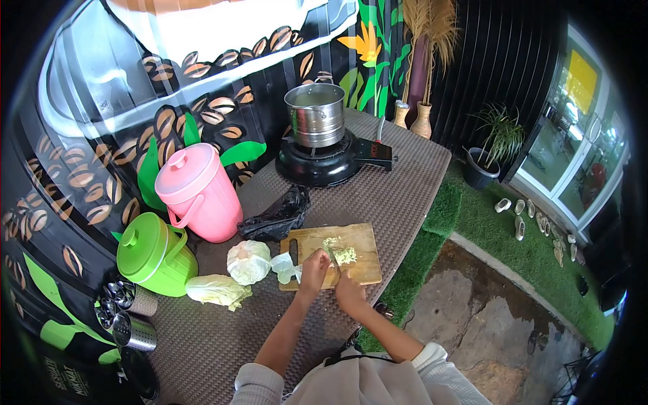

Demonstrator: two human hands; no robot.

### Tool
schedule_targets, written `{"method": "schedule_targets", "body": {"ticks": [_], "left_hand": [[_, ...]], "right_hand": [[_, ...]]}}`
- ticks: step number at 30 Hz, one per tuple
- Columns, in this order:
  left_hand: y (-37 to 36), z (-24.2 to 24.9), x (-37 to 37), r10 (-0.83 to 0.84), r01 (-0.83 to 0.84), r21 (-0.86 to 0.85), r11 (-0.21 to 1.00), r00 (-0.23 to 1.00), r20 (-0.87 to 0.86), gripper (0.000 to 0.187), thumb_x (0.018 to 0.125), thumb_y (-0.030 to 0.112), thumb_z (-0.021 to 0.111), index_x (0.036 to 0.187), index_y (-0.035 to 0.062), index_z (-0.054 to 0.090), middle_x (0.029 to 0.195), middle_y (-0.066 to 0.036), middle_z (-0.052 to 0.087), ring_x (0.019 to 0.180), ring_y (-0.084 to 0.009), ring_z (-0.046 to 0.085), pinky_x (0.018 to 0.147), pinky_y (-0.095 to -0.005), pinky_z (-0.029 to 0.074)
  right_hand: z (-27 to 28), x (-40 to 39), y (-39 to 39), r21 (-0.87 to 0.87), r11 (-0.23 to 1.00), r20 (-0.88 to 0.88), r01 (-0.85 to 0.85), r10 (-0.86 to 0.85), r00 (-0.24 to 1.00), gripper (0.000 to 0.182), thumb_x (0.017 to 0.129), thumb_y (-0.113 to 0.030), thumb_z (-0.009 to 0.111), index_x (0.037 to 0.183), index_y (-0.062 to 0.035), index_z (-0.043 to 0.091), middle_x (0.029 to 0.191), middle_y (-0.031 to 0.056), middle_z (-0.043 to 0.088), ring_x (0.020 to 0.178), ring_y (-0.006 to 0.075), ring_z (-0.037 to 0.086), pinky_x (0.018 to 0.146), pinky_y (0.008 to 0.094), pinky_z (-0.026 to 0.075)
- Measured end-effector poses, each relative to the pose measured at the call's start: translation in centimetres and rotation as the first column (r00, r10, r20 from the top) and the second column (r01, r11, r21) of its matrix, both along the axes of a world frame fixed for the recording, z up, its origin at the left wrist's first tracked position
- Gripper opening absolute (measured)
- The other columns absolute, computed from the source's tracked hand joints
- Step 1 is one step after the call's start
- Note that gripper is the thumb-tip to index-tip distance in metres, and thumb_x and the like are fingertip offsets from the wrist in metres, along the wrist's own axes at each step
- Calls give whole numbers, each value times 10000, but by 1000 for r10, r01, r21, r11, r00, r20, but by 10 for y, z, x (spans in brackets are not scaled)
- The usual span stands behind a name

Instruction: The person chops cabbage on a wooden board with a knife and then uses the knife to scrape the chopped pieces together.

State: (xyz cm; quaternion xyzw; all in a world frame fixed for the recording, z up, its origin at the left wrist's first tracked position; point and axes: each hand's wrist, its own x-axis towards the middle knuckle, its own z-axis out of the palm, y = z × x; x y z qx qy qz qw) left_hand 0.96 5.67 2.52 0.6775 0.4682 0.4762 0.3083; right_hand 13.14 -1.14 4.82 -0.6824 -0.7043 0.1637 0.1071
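In the head view, my right hand is closed round the handle of a knife, whose blade points away from me over a wooden cutting board. Close beside the blade is my left hand, its fingers curled together; what they hold, if anything, is hidden. Finely shredded pale cabbage lies in a small heap on the board beyond both hands. A crumpled translucent piece of plastic rests at the board's left edge. Left of it sit a round cabbage and a long napa cabbage.
A black plastic bag lies behind the board. Pink and green lidded buckets stand at the left, near metal utensil holders. A steel pot sits on a black gas stove at the back. The table's edge runs along the right.
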Motion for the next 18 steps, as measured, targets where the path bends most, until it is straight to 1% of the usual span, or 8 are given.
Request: {"method": "schedule_targets", "body": {"ticks": [1,3,9,11,12,14,17,18], "left_hand": [[1,-2,-1,-8,8,-66,998,1000,2,174,782,-91,617,886,-7,506,826,-140,606,758,-257,639,649,-337,500],[7,-7,-1,-24,23,-62,998,999,-21,178,780,-89,617,888,-4,504,824,-141,600,760,-267,635,646,-340,500],[3,6,0,-21,27,52,998,994,-112,204,768,-93,625,896,2,497,833,-146,585,769,-287,634,641,-352,502],[1,6,0,-18,26,76,997,995,-103,212,764,-96,627,897,1,495,836,-146,582,774,-283,636,644,-353,504],[-2,5,2,2,0,28,1000,998,-69,199,767,-72,638,888,3,499,823,-137,584,766,-265,642,651,-339,505],[-4,5,5,22,-23,-17,1000,999,-33,189,771,-48,649,879,5,503,810,-128,586,758,-246,648,658,-325,506],[-9,10,3,47,-49,-30,998,997,-66,188,769,-51,650,872,6,504,808,-124,585,764,-245,647,655,-324,511],[-8,7,2,37,-35,29,999,996,-77,187,766,-54,650,867,8,506,809,-124,589,762,-244,650,654,-323,517]], "right_hand": [[-6,-7,-4,-39,998,3,50,-50,999,219,918,-142,453,1067,16,433,789,224,674,756,355,697,638,458,566],[-12,-11,-6,-81,991,7,103,-103,995,234,915,-132,448,1088,24,429,794,225,675,752,357,696,624,453,566],[-16,-2,13,68,997,-8,22,-22,1000,251,891,-109,484,1081,40,417,772,224,668,721,362,694,622,436,572],[-12,-2,10,6,1000,28,-17,17,999,243,887,-101,487,1069,46,420,762,217,668,729,368,693,628,440,571],[-10,-5,6,8,1000,29,-17,17,999,243,887,-101,487,1069,46,420,762,217,668,729,368,693,628,440,571],[-8,-12,-3,-75,994,3,82,-82,997,249,877,-117,506,1061,37,439,824,251,663,797,378,688,671,468,565],[-13,-5,6,-85,990,-91,114,-122,988,267,888,-176,517,1043,32,455,834,274,655,816,414,669,689,501,546],[-9,0,8,-87,990,-94,114,-123,988,267,888,-176,517,1043,32,455,834,274,655,816,414,669,689,501,546]]}}
